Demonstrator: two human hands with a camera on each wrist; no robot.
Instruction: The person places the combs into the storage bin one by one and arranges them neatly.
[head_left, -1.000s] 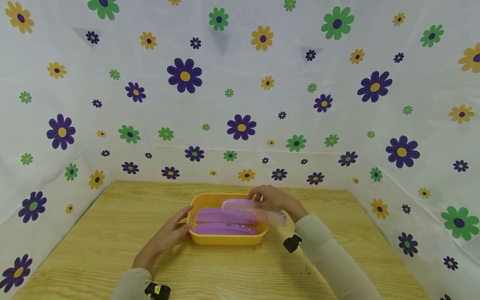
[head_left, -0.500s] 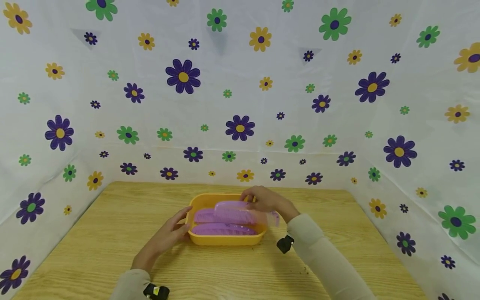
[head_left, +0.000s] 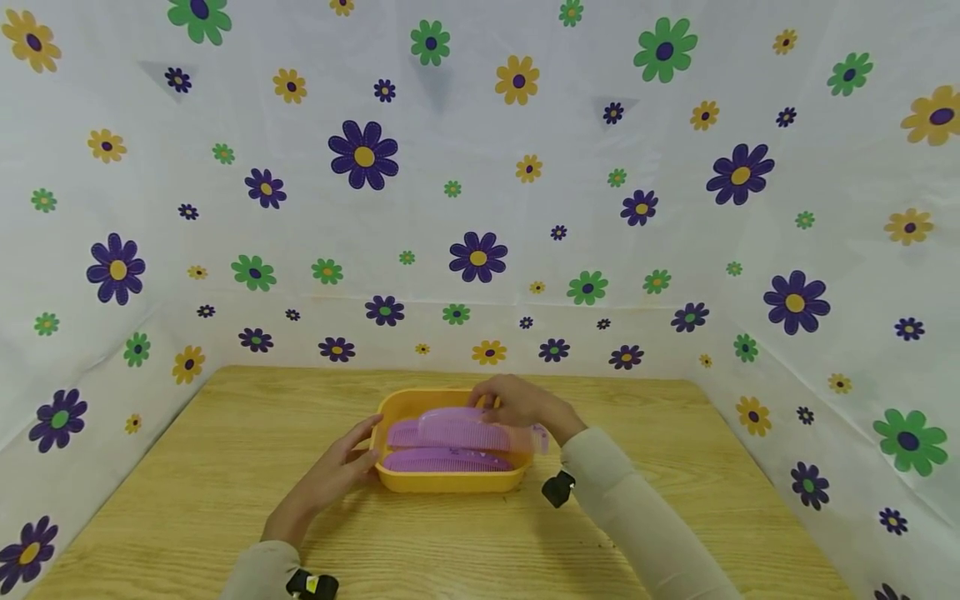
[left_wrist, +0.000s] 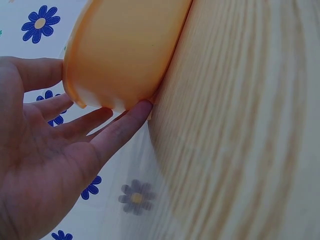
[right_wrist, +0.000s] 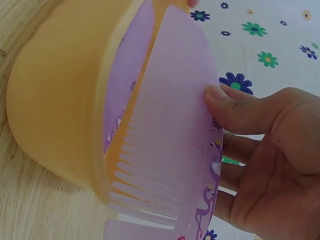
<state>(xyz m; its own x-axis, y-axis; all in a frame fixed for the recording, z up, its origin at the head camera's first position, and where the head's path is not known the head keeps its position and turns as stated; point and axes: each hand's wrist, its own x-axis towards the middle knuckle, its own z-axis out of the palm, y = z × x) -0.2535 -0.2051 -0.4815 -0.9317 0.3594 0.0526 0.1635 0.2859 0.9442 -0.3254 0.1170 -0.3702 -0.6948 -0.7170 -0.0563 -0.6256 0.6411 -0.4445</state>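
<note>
A pale purple see-through comb (head_left: 461, 428) with flamingo prints is pinched along its back by my right hand (head_left: 517, 404). In the right wrist view the thumb lies on the near face of the comb (right_wrist: 170, 95), and the other fingers are behind it. The comb slants over a yellow plastic basin (head_left: 450, 482), its toothed end jutting past the right rim. Two more purple combs lie inside; the front comb (head_left: 442, 460) has prints at its right. At the basin's left end, my left hand (head_left: 333, 475) touches the outer wall with extended fingers (left_wrist: 125, 127).
Basin and hands are over a wood-grain table (head_left: 420, 550). White sheeting (head_left: 420, 217) with flower prints stands around its back and sides. Small dark specks (head_left: 600, 545) lie on the table to the right. A black device (head_left: 558, 489) is strapped at each wrist.
My right hand has moved left with the comb, bringing it farther over the basin and across the rear comb. My left hand stays at the basin's left end.
</note>
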